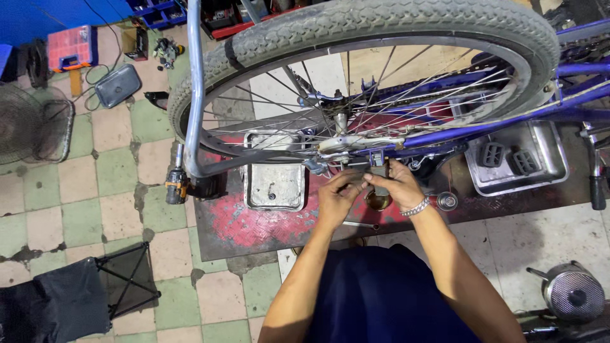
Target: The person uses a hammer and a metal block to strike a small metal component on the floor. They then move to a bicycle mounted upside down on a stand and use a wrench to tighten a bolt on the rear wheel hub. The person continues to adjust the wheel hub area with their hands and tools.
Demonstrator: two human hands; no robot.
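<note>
A blue bicycle frame [483, 124] stands upside down, with a spoked wheel and its grey tyre [381, 25] filling the top of the view. Both my hands are just below the wheel hub [343, 143], at the frame's end. My right hand [399, 187], with a metal bracelet on the wrist, is closed around a grey tool [380, 174] that points up at the axle. My left hand [337, 197] has its fingers curled, fingertips pinched against the same spot. What the left fingertips hold is hidden.
A metal tray [274, 184] lies on the red mat [254, 222] left of my hands. A second tray [549, 171] on the right holds two black pedals [492, 154]. A cordless drill [176, 184], a fan [32, 124], a black folding stool [121, 279] and a small round tin [447, 201] are nearby.
</note>
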